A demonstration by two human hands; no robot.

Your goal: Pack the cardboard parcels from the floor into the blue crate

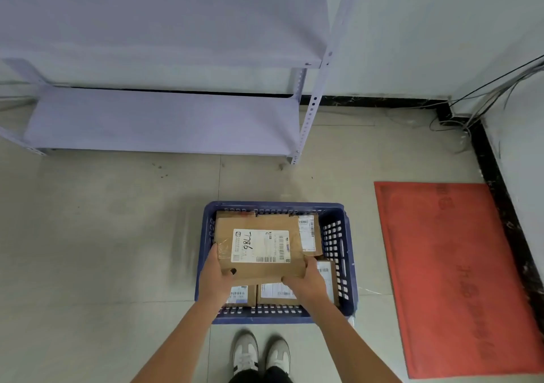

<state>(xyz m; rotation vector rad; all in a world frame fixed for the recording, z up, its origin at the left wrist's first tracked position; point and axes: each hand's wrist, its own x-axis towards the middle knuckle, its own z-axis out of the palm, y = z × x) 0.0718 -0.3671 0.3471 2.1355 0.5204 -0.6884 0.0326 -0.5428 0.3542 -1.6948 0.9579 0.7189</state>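
Both hands, left hand [216, 274] and right hand [306, 281], are gripping the labelled parcel [259, 250] at its six-o'clock corners over the blue crate [338, 253]. It is looking stiff and light; holding opposite edges suits it.

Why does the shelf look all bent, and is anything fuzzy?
Head view: the wide lens bows the metal shelf and its posts; the floor left of the blue crate is smeared by motion blur; the parcel label stays fairly sharp; lighting is soft, without glare.

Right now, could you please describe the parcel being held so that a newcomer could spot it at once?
Find the blue crate on the tiled floor, left of the red mat. The top parcel, gripped by the left hand and right hand, lies over the others; only its white label bears handwritten digits.
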